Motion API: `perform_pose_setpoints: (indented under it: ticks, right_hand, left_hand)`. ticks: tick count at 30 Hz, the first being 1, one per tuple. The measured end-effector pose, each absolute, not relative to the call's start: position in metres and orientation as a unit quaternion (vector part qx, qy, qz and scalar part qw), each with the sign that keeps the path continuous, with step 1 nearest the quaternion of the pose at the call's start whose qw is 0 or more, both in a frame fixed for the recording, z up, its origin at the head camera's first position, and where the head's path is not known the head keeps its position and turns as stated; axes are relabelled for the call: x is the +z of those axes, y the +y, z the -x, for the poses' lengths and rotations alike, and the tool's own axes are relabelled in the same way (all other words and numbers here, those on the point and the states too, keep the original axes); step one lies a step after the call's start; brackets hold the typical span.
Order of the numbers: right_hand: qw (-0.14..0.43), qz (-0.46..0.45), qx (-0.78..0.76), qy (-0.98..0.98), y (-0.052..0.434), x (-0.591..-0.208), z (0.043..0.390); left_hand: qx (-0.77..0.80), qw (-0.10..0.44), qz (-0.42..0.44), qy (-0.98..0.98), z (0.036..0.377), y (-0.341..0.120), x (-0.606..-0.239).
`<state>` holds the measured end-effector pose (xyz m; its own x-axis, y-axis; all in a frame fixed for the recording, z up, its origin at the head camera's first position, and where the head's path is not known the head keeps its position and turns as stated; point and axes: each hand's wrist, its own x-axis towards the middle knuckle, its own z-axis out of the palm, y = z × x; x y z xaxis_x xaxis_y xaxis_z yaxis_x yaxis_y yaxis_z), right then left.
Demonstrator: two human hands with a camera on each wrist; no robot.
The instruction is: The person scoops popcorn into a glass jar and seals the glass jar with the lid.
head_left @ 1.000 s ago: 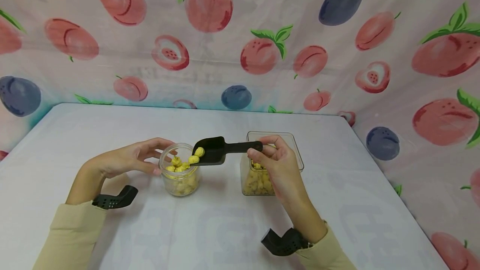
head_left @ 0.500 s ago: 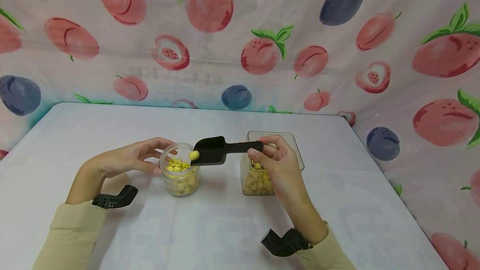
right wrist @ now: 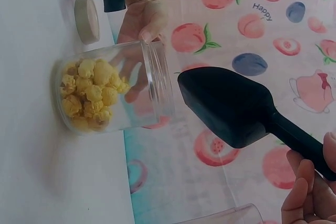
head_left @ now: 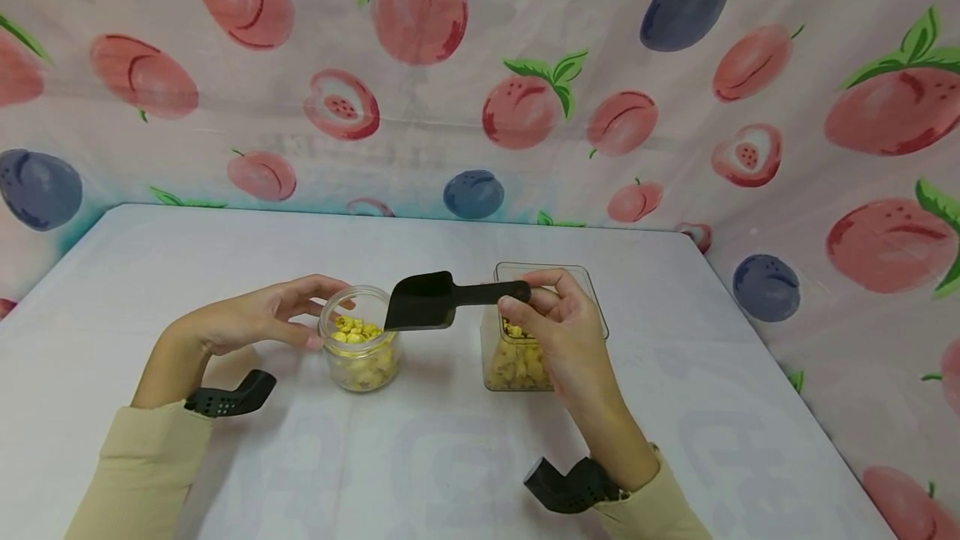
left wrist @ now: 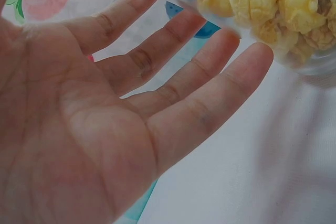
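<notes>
Scoop (head_left: 420, 302) just unloaded: two popcorn pieces sat at its front edge a second ago, one half a second ago, none visible there now. Reads as a scoopful finished into the round jar (head_left: 360, 351); nothing visible on the bench (head_left: 420, 473) suggests a spill. Scoop itself has barely moved, front edge still at the jar mouth.

Right grip (head_left: 566, 327) pinches the scoop by the end of its handle. Left grip (head_left: 273, 315) is relaxed, fingers loosely spread beside and behind the jar, not clamped on it; whether it's bracing the jar can't be told. Jar stands upright on the bench, left of the square container (head_left: 491, 332), which has more popcorn (head_left: 517, 369) in it.

View differences: head looks into the scoop, so it's the one that says empty; right wrist only gets the outside. Right wrist shows the jar from the side: popcorn in the lower part, free space above, small gap between scoop and jar rim that head can't resolve. It also shows a round lid (right wrist: 87, 19) on the bench near the jar, mostly hidden by the left wrist in head. Left wrist confirms near-straight fingers.
</notes>
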<state>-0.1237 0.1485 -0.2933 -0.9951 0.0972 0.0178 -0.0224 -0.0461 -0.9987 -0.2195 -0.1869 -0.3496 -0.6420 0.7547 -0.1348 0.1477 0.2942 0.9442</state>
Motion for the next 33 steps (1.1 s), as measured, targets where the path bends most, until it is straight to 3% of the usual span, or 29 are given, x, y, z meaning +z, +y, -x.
perform_pose_setpoints:
  ticks: [11, 33]
  right_hand:
    - [0.046, 0.041, 0.716, -0.695, 0.153, -0.290, 0.125]
    - [0.111, 0.002, 0.779, -0.617, 0.172, -0.285, 0.130]
  left_hand:
    - [0.510, 0.296, -0.298, 0.751, 0.220, -0.188, -0.350]
    - [0.511, 0.299, -0.301, 0.748, 0.219, -0.189, -0.349]
